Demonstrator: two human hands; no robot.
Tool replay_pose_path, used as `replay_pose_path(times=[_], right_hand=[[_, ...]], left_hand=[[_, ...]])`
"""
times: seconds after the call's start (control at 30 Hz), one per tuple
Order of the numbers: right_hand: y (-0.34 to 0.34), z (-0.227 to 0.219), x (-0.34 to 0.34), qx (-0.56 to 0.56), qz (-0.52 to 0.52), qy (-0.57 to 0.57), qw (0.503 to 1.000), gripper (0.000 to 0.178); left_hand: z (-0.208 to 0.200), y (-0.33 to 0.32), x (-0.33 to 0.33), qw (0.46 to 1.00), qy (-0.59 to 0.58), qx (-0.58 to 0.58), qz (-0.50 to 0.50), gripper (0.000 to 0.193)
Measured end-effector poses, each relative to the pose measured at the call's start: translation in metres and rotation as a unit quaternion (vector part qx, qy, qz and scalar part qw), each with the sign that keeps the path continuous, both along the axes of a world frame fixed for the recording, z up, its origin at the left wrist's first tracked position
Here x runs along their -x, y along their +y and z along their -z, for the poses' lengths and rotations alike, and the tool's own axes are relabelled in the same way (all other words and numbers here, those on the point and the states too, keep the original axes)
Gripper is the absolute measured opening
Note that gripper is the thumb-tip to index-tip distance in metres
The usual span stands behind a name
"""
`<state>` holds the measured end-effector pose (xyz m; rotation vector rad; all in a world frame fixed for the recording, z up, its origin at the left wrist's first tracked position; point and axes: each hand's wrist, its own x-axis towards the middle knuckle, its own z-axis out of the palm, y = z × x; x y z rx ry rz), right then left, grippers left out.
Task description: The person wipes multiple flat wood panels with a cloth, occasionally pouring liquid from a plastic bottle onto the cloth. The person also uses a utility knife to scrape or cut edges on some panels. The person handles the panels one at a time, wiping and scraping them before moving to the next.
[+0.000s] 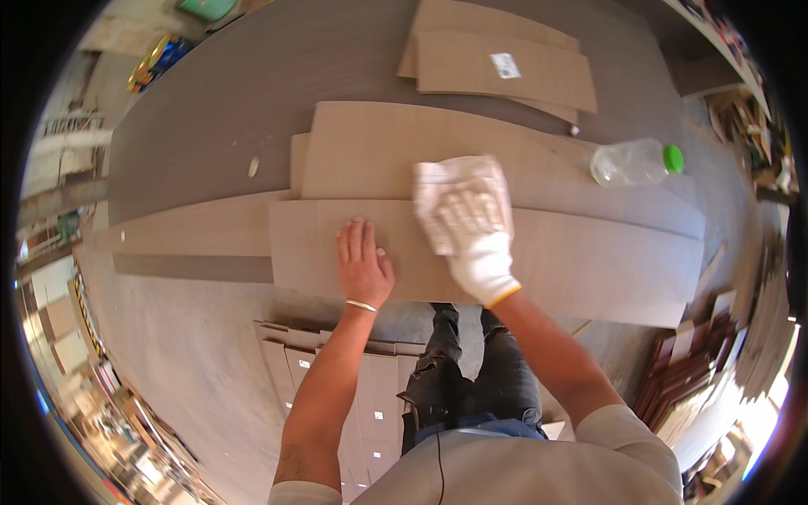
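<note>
A long light-brown wood panel [598, 265] lies across the near edge of the work surface. My left hand [364, 263], bare with a band at the wrist, rests flat on it, fingers stretched forward. Wearing a white knitted glove with a yellow cuff, my right hand [476, 236] presses on a folded pale cloth [432, 185]. The cloth lies partly on this panel and partly on another brown panel [362, 151] just beyond; the hand covers part of it. Right of the cloth, a clear plastic bottle [624, 163] with a green cap lies on its side.
More brown panels, one with a white label [505, 66], are stacked at the far side of the dark work surface [198, 160]. Labelled boards [379, 391] are stacked below, left of my legs. A darker stack of boards [673, 362] stands at lower right.
</note>
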<state>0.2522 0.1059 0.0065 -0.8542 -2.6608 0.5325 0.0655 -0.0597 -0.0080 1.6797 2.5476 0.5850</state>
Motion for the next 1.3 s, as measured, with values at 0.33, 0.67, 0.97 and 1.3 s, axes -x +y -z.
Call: replay_pose_path(times=[0.33, 0.67, 0.97, 1.3], right_hand=[[0.024, -0.036, 0.063, -0.018, -0.267, -0.074, 0.961, 0.054], [-0.075, -0.021, 0.309, -0.052, -0.329, -0.003, 0.943, 0.039], [-0.083, -0.020, 0.319, -0.150, -0.317, 0.014, 0.937, 0.021], [-0.136, -0.016, 0.289, -0.051, -0.426, -0.062, 0.901, 0.032]], left_hand=[[-0.014, -0.013, -0.050, 0.989, -0.131, 0.034, 0.057, 0.063], [0.024, -0.020, -0.070, 0.989, -0.020, 0.061, 0.132, 0.047], [0.002, -0.004, -0.061, 0.968, -0.097, 0.173, 0.152, 0.062], [0.022, -0.018, -0.069, 0.996, -0.029, 0.005, 0.088, 0.044]])
